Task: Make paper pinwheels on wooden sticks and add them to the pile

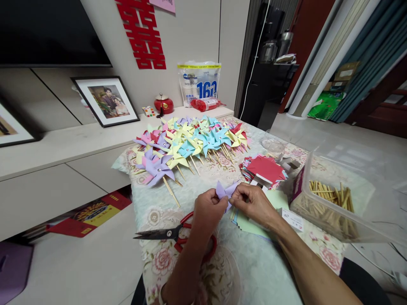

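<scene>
We had a decent lane of bare table (208, 176) between the pinwheels (190, 140) and our hands, but those sticks poked out into it. Left was trickier: the scissors (170, 234) lay right by our left hand (210, 207), handles partly hidden by the forearm, blades pointing outward. Past our right hand (254, 203) we were pretty boxed in: red paper stack (265, 167), pale green sheets (280, 198), small white box (291, 219), then the tall-walled clear bin (302, 205). Between our forearms we had open tablecloth.
</scene>
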`<state>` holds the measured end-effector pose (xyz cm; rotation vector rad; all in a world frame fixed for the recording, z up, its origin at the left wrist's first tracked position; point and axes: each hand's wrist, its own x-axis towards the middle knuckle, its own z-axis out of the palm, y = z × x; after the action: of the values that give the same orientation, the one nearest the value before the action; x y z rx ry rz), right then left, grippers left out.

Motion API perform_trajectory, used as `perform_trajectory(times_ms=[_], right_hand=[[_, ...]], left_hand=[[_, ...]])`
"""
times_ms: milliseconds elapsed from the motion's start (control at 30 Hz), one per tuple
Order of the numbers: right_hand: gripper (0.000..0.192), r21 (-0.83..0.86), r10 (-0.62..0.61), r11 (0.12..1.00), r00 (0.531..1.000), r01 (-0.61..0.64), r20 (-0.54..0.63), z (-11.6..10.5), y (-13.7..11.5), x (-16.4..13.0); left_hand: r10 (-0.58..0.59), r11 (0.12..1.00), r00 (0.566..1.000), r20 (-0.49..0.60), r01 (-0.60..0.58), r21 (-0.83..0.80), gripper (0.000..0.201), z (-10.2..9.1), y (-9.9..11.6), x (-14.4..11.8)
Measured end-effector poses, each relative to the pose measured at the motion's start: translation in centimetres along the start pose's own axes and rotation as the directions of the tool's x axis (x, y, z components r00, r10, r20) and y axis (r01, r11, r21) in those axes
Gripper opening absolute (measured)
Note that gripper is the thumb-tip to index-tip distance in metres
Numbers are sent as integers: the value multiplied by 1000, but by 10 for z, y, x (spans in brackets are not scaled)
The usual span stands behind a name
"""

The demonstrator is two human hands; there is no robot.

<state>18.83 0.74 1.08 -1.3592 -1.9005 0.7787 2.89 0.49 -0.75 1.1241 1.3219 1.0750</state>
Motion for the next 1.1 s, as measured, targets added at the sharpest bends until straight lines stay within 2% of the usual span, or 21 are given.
perform_trajectory(times_ms=[233, 533, 600, 700, 767, 833, 933, 1033, 1100], right_hand=[[14, 24, 37, 999, 999, -37, 8, -1, -1, 0], [19, 102, 41, 994, 999, -43, 18, -2, -3, -1], [21, 138, 17, 990, 999, -12, -36, -3, -2, -1], [17, 225, -15, 972, 971, 70, -238, -8, 3, 0], [32, 309, -11, 945, 956, 105, -293, -12, 7, 0], [50, 402, -17, 909, 974, 109, -227, -15, 9, 0], [63, 488, -73, 868, 995, 94, -61, -17, 7, 0], [71, 483, -94, 874, 993, 48, 71, -15, 2, -1], [74, 449, -82, 893, 989, 19, 122, -14, -1, -2]], left_hand=[[12, 999, 1000, -10, -12, 39, 15, 1, 2, -1], [-18, 997, 1000, 13, 19, -77, 14, 0, -2, 1], [-33, 992, 999, 21, 36, -122, 16, -2, 2, 1], [-105, 979, 990, 93, 120, -167, 21, -8, 13, -1], [-130, 979, 978, 161, 152, -132, 20, -12, 21, -1], [-126, 989, 966, 228, 140, -47, 17, -16, 28, 0], [-124, 986, 929, 350, 77, 146, 9, -23, 35, 5], [-122, 949, 885, 450, -30, 315, 5, -28, 44, 12], [-114, 919, 876, 469, -87, 386, 7, -29, 50, 17]])
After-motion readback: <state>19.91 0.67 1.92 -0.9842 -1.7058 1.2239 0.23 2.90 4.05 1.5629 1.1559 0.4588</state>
